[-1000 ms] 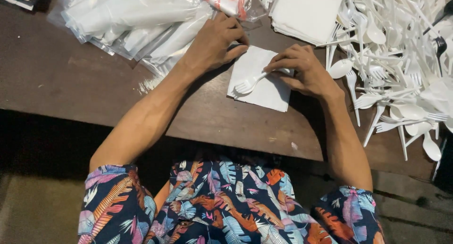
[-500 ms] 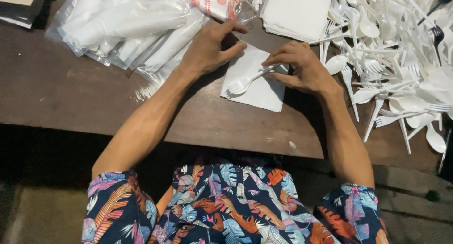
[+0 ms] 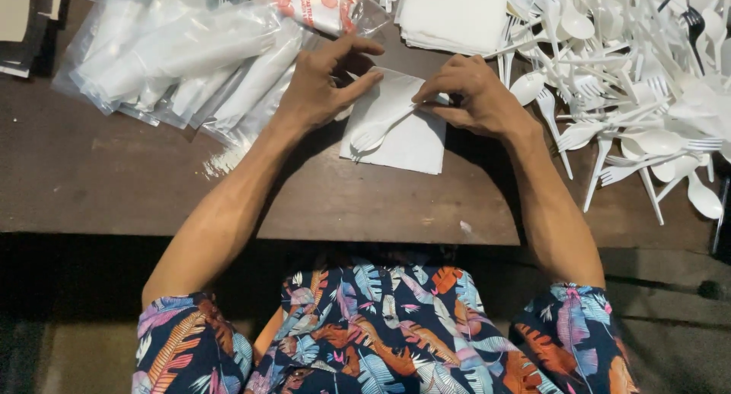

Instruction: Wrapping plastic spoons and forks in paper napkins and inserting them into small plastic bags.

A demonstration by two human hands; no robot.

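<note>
A white paper napkin (image 3: pixel 403 139) lies on the dark wooden table (image 3: pixel 152 188) in front of me. A white plastic spoon (image 3: pixel 378 129) lies across it, bowl toward the lower left. My left hand (image 3: pixel 324 86) rests on the napkin's upper left corner, fingers touching the paper and folding it over. My right hand (image 3: pixel 472 97) pinches the napkin's upper right edge over the spoon's handle end.
Clear plastic bags of wrapped white items (image 3: pixel 183 59) are heaped at the upper left. A stack of white napkins (image 3: pixel 453 13) sits at the top. A big loose pile of white plastic spoons and forks (image 3: pixel 632 82) covers the right. The table edge runs near my lap.
Both hands have stayed on the napkin and worked its top edge over the spoon; the napkin and spoon sit slightly turned compared with a second ago.
</note>
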